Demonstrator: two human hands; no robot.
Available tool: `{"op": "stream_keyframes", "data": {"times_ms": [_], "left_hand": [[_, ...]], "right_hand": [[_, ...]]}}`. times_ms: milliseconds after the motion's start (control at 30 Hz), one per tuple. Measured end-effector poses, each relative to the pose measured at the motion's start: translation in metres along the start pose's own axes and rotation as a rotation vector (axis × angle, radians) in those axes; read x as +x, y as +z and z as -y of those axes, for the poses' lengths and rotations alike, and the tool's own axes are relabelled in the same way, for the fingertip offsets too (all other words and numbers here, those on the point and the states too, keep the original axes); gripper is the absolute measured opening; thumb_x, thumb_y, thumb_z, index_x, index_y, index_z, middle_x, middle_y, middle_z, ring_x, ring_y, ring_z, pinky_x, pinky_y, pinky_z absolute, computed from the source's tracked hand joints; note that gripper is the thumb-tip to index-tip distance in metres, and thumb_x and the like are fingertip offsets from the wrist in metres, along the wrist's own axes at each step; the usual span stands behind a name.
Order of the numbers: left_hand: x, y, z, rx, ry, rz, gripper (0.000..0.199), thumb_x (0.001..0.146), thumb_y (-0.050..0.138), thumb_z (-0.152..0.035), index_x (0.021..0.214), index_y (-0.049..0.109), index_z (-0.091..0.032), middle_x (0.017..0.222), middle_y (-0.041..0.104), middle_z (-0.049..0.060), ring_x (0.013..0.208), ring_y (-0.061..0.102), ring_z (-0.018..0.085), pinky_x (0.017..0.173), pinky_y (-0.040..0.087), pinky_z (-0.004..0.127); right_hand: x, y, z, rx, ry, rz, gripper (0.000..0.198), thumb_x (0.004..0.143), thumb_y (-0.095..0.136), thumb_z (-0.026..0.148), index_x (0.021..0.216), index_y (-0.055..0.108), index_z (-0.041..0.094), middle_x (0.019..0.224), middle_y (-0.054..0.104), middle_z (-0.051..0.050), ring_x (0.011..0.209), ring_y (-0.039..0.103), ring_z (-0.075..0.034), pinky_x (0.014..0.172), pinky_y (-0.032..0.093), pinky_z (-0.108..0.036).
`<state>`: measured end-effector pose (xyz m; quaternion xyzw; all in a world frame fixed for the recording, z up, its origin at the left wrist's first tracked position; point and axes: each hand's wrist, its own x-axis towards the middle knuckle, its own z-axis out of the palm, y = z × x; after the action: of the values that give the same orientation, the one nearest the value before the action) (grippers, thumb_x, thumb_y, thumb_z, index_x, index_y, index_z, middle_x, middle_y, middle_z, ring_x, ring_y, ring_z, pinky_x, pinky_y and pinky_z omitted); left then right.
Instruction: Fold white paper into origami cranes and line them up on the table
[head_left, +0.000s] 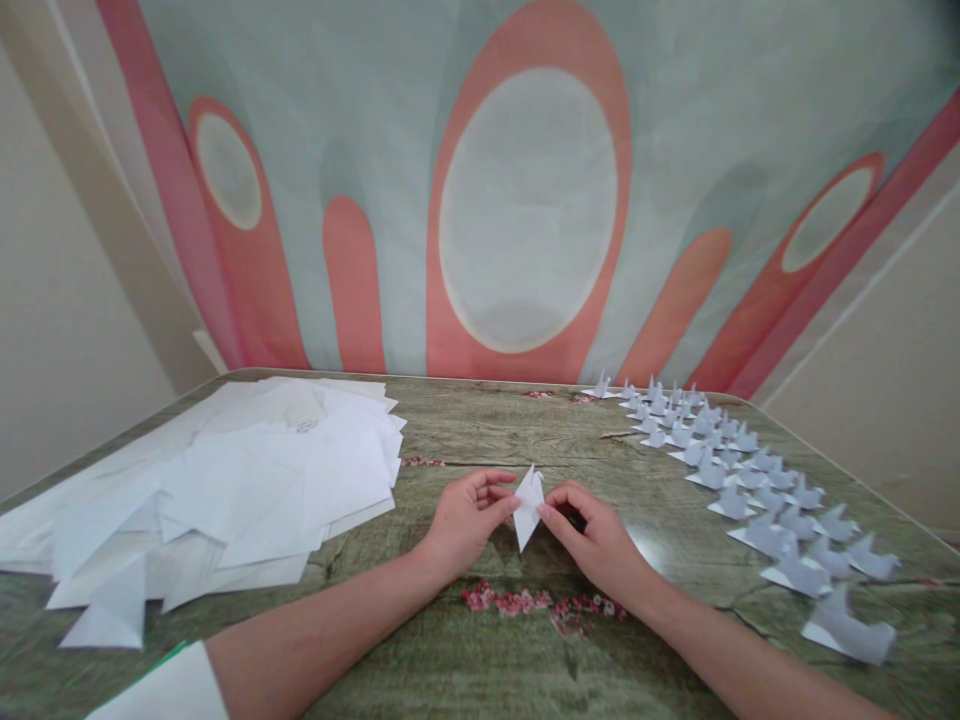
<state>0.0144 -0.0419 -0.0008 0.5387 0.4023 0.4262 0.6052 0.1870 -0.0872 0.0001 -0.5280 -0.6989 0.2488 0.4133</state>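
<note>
A small white folded-paper crane [529, 508] is held just over the middle of the table, its long point toward me and its narrow tips pointing away. My left hand [466, 515] pinches its left corner between thumb and fingers. On the opposite corner, my right hand [589, 530] grips the paper with thumb and curled forefinger. The crane's underside is hidden from me.
Loose white paper sheets [277, 490] lie in an overlapping heap on the left, with a folded piece [112, 610] at its near edge. Rows of finished paper cranes [765, 535] stand along the right side of the wood-patterned table [420, 660]. A printed backdrop [405, 120] hangs behind.
</note>
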Motion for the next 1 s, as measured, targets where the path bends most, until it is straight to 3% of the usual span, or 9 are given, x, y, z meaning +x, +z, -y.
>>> {"op": "stream_keyframes", "data": {"times_ms": [200, 400, 667, 767, 900, 1000], "left_hand": [[0.001, -0.001, 0.0, 0.007, 0.013, -0.026, 0.037, 0.061, 0.074, -0.029, 0.091, 0.06, -0.012, 0.072, 0.065, 0.003, 0.067, 0.061, 0.014, 0.064, 0.049, 0.025], [0.001, -0.001, 0.001, 0.018, 0.009, -0.031, 0.035, 0.063, 0.072, -0.025, 0.093, 0.06, -0.012, 0.073, 0.064, 0.003, 0.067, 0.06, 0.013, 0.062, 0.048, 0.023], [-0.002, 0.0, -0.001, 0.131, 0.003, 0.001, 0.036, 0.067, 0.067, -0.024, 0.099, 0.056, -0.013, 0.084, 0.063, 0.003, 0.056, 0.056, 0.009, 0.056, 0.045, 0.021], [-0.004, 0.0, -0.002, 0.22, 0.127, 0.049, 0.029, 0.073, 0.058, -0.018, 0.102, 0.056, -0.015, 0.096, 0.062, 0.006, 0.065, 0.059, 0.011, 0.063, 0.048, 0.024], [-0.008, -0.001, -0.003, 0.485, 0.403, 0.161, 0.023, 0.072, 0.053, -0.008, 0.088, 0.065, -0.018, 0.098, 0.061, 0.006, 0.091, 0.057, 0.017, 0.083, 0.044, 0.029], [-0.01, -0.006, -0.005, 0.684, 0.469, 0.242, 0.022, 0.073, 0.056, -0.01, 0.089, 0.067, -0.021, 0.094, 0.063, 0.004, 0.09, 0.057, 0.016, 0.084, 0.042, 0.028]], "right_hand": [[-0.003, 0.001, -0.007, -0.17, -0.223, -0.116, 0.009, 0.083, 0.049, 0.022, 0.09, 0.053, 0.019, 0.085, 0.056, -0.005, 0.076, 0.052, -0.017, 0.071, 0.041, -0.031], [-0.004, 0.0, -0.009, -0.425, -0.417, -0.045, 0.023, 0.079, 0.05, 0.012, 0.098, 0.06, 0.021, 0.086, 0.057, -0.006, 0.08, 0.052, -0.018, 0.072, 0.038, -0.032], [-0.001, -0.003, -0.009, -0.509, -0.546, -0.054, 0.021, 0.084, 0.05, 0.015, 0.093, 0.066, 0.024, 0.078, 0.061, -0.004, 0.072, 0.053, -0.015, 0.067, 0.035, -0.03], [0.001, -0.004, -0.013, -0.497, -0.516, -0.043, 0.021, 0.084, 0.049, 0.015, 0.092, 0.067, 0.023, 0.077, 0.063, -0.004, 0.071, 0.053, -0.015, 0.066, 0.035, -0.03], [0.003, -0.004, -0.019, -0.494, -0.468, -0.009, 0.02, 0.085, 0.049, 0.016, 0.09, 0.067, 0.022, 0.077, 0.063, -0.004, 0.071, 0.054, -0.015, 0.067, 0.036, -0.03], [0.002, -0.004, -0.021, -0.506, -0.438, 0.049, 0.019, 0.085, 0.049, 0.016, 0.088, 0.067, 0.022, 0.077, 0.062, -0.004, 0.072, 0.054, -0.015, 0.066, 0.035, -0.03]]}}
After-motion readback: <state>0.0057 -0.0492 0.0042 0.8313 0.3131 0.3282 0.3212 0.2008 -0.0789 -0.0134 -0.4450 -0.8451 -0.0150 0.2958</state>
